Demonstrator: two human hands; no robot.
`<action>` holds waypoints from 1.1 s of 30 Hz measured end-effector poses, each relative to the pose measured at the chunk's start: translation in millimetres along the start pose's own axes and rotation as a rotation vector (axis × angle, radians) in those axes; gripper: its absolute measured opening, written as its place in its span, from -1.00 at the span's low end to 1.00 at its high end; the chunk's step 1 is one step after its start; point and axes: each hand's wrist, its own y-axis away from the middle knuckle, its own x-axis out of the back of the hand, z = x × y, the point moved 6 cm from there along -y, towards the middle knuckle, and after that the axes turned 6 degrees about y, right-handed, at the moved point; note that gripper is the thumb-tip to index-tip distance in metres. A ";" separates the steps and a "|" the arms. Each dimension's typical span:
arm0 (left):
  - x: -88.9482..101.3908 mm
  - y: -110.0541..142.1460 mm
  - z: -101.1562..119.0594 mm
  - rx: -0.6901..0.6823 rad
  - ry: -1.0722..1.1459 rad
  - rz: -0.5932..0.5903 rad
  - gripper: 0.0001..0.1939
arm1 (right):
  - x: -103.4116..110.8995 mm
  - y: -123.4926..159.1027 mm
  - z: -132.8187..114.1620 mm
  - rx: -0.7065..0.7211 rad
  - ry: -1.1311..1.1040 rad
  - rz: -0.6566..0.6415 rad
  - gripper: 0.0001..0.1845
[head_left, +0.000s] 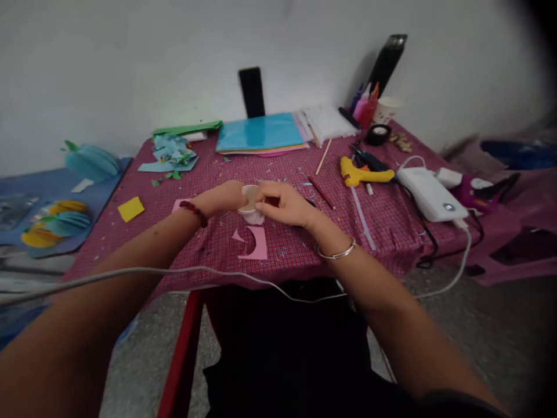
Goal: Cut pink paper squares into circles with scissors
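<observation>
Both of my hands meet over the middle of the table with the red checked cloth (383,220). My left hand (221,196) and my right hand (285,203) close their fingers round a small white paper cup (251,203) held between them on its side. Pink paper offcuts (256,241) lie on the cloth just in front of the cup. A pink sheet (179,204) shows under my left wrist.
Coloured paper sheets (260,132) are stacked at the back, with paper scraps (170,154) to their left. A yellow glue gun (363,173), tape roll (378,134), glue bottles (365,105), a white power bank (429,193) and cables lie right. Paper ball decorations (89,161) rest left.
</observation>
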 end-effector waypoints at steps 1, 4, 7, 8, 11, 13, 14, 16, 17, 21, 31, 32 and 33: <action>-0.8 -0.6 0.0 -0.002 0.004 0.003 -0.89 | -3.6 0.1 -0.1 0.004 -0.005 -0.042 -0.83; -1.2 -0.8 1.3 -0.013 0.047 0.019 -0.87 | -11.0 0.4 0.7 0.008 -0.001 -0.107 -0.81; 6.7 3.6 -0.3 -0.022 0.086 0.036 -0.84 | -13.9 0.6 2.3 0.001 0.005 -0.112 -0.77; 11.4 6.0 -3.0 -0.029 0.107 0.044 -0.81 | -14.2 0.8 3.2 -0.005 0.004 -0.110 -0.77; 27.8 13.4 -22.7 -0.041 0.321 0.123 -0.72 | -15.2 1.2 4.4 -0.004 0.016 -0.111 -0.79; 31.9 16.5 -42.8 -0.041 0.519 0.197 -0.77 | -16.4 1.4 5.1 -0.016 0.037 -0.120 -0.79; 29.7 17.1 -51.9 -0.043 0.566 0.216 -0.83 | -17.1 1.5 5.4 -0.029 0.045 -0.127 -0.78; 14.5 16.6 -62.0 -0.077 0.567 0.148 -0.92 | -18.2 1.8 5.6 -0.056 0.059 -0.150 -0.78; 6.0 16.5 -64.6 -0.090 0.558 0.122 -0.92 | -16.6 1.7 5.8 -0.068 0.068 -0.135 -0.77; -17.4 16.3 -61.4 -0.157 0.511 0.136 -0.93 | 20.6 4.9 16.8 -0.214 0.166 0.325 -0.80; -26.5 10.0 -35.4 -0.378 0.451 0.190 -0.85 | 32.7 12.6 82.1 -0.453 0.313 0.316 -0.70; -25.4 11.4 -32.3 -0.404 0.449 0.187 -0.84 | 32.0 13.3 84.3 -0.469 0.324 0.293 -0.66; -23.5 13.5 -29.2 -0.430 0.446 0.188 -0.83 | 32.9 14.0 84.3 -0.481 0.340 0.290 -0.62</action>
